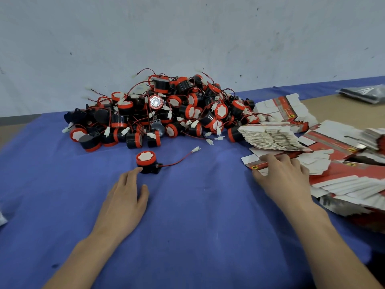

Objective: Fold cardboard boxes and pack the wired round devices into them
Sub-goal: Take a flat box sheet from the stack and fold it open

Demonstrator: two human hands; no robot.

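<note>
Your flat left hand (125, 197) touches a wired device (146, 161) at twelve o'clock; spread right hand (285, 178) presses a carton blank (255, 166); folding looks next.

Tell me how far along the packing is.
No folded or packed box shows. One device sits apart from the pile, with the left hand touching it. The right hand rests on a flat carton. Folding and packing the pile remain.
</note>
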